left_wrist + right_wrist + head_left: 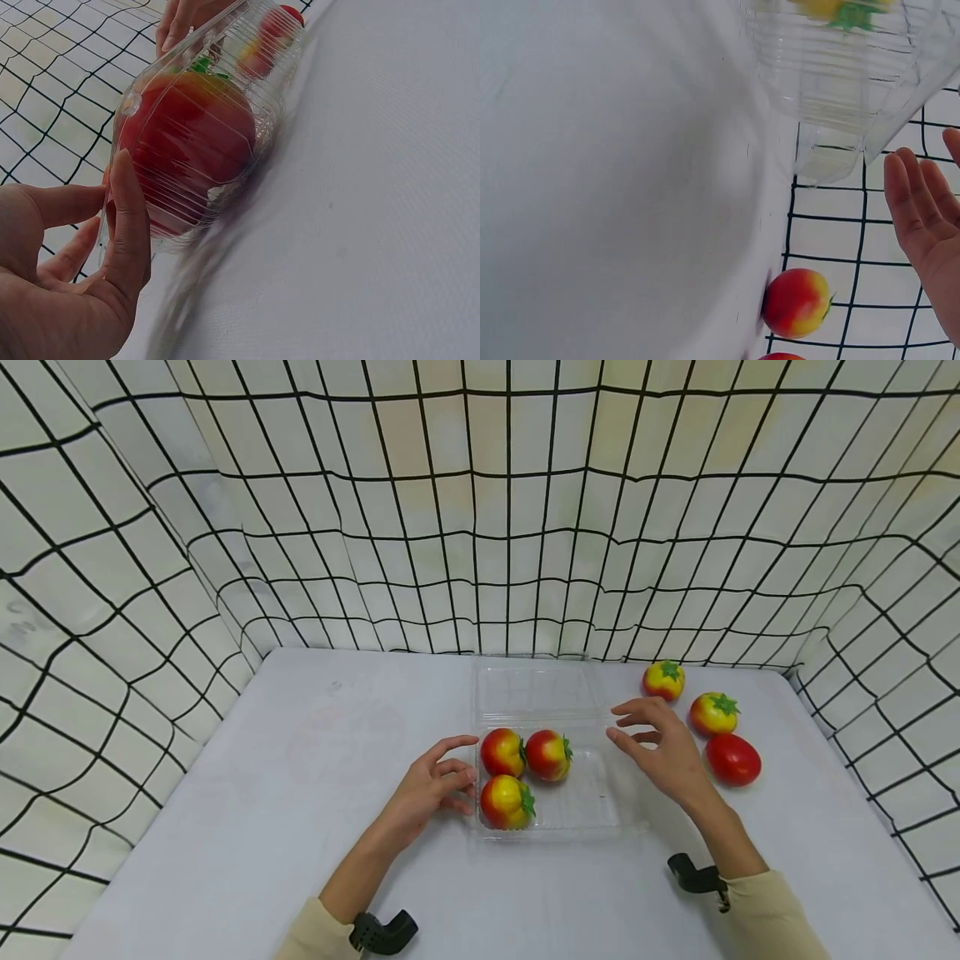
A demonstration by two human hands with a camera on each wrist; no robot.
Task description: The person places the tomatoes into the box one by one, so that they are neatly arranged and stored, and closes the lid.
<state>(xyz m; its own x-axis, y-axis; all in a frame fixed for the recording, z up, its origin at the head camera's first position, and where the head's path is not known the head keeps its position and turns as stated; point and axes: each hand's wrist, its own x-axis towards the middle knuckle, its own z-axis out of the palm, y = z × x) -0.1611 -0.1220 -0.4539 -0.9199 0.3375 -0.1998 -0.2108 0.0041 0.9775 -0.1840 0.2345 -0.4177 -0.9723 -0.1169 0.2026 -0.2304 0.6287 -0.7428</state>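
Note:
A clear plastic clamshell box [577, 793] lies with its lid [536, 689] folded back. Three red-and-yellow toy fruits with green leafy tops sit inside: one at the back left [501, 752], one beside it [549, 755], one at the front left [507, 802]. My left hand [426, 789] pinches the box's left edge, a finger against the outer wall [124, 214]. My right hand [663, 752] hovers at the right rim, fingers apart and holding nothing. Right of the box lie two more red-and-yellow fruits [663, 680] [713, 714] and a redder one [733, 760].
Black netting [525, 535] hangs before pale walls at the back and both sides of the white table [315, 760]. A dark device is strapped at each wrist, one on the left [384, 933] and one on the right [693, 874].

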